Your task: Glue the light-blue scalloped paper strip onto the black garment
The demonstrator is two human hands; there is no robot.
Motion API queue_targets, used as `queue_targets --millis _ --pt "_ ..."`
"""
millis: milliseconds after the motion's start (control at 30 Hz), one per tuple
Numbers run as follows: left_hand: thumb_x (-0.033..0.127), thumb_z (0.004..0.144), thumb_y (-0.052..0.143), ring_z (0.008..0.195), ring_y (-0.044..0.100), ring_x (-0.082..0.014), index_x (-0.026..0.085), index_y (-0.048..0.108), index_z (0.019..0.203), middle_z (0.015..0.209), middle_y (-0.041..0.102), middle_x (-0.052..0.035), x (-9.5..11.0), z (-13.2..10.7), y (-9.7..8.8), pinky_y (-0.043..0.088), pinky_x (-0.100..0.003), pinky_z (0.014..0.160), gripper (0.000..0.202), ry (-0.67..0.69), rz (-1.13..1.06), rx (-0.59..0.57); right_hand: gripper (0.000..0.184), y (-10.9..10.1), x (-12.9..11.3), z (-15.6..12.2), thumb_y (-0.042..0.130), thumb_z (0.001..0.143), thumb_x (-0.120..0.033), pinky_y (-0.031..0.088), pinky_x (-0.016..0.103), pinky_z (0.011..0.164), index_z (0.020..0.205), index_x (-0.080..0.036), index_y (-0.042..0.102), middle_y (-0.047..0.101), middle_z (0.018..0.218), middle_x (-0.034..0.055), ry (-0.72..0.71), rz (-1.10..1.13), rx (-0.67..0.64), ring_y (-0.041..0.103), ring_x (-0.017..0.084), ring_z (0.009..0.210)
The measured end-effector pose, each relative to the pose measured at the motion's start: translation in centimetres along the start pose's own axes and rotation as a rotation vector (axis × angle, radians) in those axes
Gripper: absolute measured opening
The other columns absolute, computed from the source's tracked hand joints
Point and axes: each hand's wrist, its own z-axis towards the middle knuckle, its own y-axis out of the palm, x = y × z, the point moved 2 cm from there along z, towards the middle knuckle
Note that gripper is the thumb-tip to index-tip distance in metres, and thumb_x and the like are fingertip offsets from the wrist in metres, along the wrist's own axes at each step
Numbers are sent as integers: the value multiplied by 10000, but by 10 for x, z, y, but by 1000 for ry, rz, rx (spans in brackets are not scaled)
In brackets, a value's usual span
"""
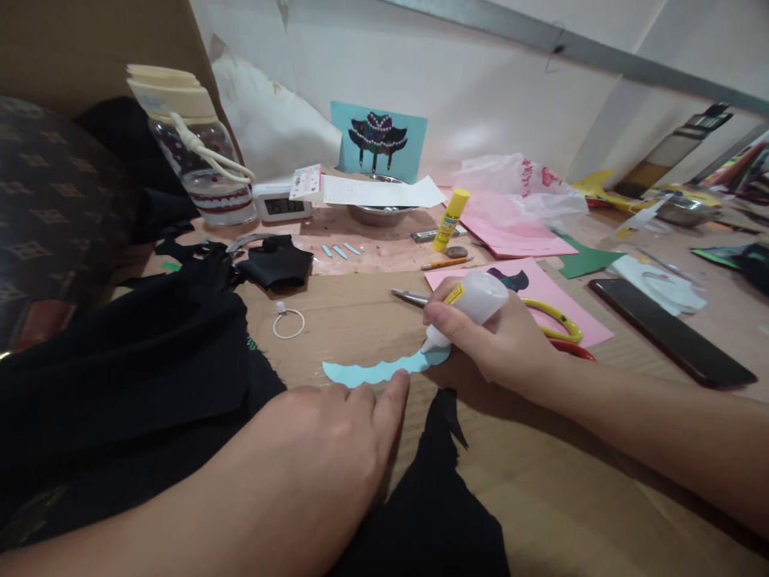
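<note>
A light-blue paper strip (366,373) with a scalloped upper edge lies on the brown cardboard (541,481). My left hand (324,441) rests flat along its lower edge, with the index fingertip pressing on the paper; the other fingertips are partly hidden. In my right hand (486,328) is a white glue bottle (481,296), tilted nozzle down. Its tip touches the strip near the right end. Behind that hand, scissors (556,316) with yellow and red handles lie partly hidden. Black cloth (444,505) lies between my forearms, below the strip.
More black cloth (150,385) is heaped at left, near a white ring (289,323). A glue stick (450,220), pencil (448,263) and pink paper (510,228) lie farther back. A bottle (198,152) stands back left; a phone (670,330) lies at right. A decorated blue card (378,140) leans behind.
</note>
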Motion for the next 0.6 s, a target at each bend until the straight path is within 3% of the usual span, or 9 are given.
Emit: queue_targets --millis 133,367,600 --pt "146 813 607 770 737 -324 51 358 1554 1164 709 -255 1 3 1 611 -428 581 787 13 101 -157 437 0 -1 -1 609 942 -526 361 255 503 664 -211 494 470 585 -50 -5 3 0 439 100 518" --pt "190 833 611 800 736 -344 62 345 1561 1178 698 -257 0 3 1 604 -428 592 786 2 87 -207 417 -1 -3 1 600 949 -494 367 256 512 663 -211 492 465 569 -52 -18 4 -2 444 101 514" --pt "190 826 596 779 730 -330 30 325 1563 1181 694 -279 1 4 1 598 -409 552 801 21 129 -161 400 -2 -2 -1 631 937 -486 377 269 518 669 -221 496 481 595 -40 -15 57 28 476 118 541"
